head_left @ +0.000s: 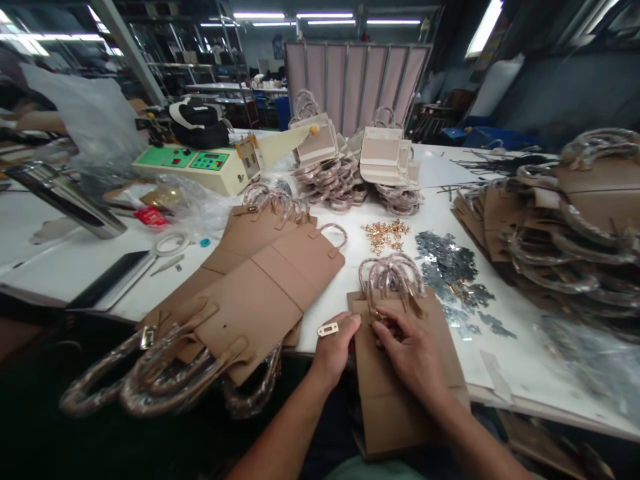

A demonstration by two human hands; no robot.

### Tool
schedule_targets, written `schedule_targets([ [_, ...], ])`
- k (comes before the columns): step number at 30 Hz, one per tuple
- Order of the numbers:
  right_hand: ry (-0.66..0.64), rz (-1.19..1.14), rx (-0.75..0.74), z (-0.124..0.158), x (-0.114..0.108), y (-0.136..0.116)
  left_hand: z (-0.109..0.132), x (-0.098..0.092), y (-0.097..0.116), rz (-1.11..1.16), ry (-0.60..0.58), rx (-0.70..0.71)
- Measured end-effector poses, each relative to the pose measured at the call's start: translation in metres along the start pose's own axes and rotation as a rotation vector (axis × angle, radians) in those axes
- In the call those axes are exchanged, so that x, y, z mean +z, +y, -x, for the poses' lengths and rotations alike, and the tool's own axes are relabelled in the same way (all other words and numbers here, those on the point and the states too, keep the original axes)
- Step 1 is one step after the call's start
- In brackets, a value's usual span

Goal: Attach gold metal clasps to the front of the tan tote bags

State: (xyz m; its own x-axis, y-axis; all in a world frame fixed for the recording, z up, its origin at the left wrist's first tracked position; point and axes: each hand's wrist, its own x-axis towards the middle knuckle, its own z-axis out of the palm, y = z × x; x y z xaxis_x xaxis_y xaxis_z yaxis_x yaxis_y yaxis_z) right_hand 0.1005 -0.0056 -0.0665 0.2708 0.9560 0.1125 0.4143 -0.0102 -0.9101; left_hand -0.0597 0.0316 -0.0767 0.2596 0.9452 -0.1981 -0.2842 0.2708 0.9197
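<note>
A tan handbag panel [385,400] with plastic-wrapped handles [393,270] lies on others like it in front of me, overhanging the table's front edge. My left hand [333,353] is closed at its left edge, thumb against that edge. A gold slotted metal plate [328,329] sticks out from the left hand; the fingers behind it are mostly hidden. Over the panel's upper part, my right hand [407,343] has thumb and fingers pinched near the base of a handle. Something small and gold-coloured shows at its fingertips, too covered to make out fully.
More tan panels [270,280] are stacked at left, with another pile [530,220] at right. Gold fittings [386,235] and dark metal pieces [447,260] lie beyond the hands. A cream machine [200,167] and a shiny metal cylinder [70,200] stand back left.
</note>
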Motion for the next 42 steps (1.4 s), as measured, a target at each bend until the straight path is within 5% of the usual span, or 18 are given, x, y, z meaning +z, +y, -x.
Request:
schedule_targets([
  [9,0.008,0.196,-0.173,0.0,0.007,-0.005,0.0,-0.005,0.001,-0.081,-0.009,0.05],
  [17,-0.15,0.213,-0.108,-0.01,0.005,-0.02,0.002,-0.004,0.003,-0.223,0.018,0.119],
  [28,-0.165,0.157,-0.086,-0.01,-0.001,-0.02,-0.002,0.018,0.004,-0.17,0.136,0.049],
  [42,-0.255,0.222,-0.104,-0.017,-0.002,-0.027,-0.004,0.027,-0.012,-0.216,0.238,0.215],
])
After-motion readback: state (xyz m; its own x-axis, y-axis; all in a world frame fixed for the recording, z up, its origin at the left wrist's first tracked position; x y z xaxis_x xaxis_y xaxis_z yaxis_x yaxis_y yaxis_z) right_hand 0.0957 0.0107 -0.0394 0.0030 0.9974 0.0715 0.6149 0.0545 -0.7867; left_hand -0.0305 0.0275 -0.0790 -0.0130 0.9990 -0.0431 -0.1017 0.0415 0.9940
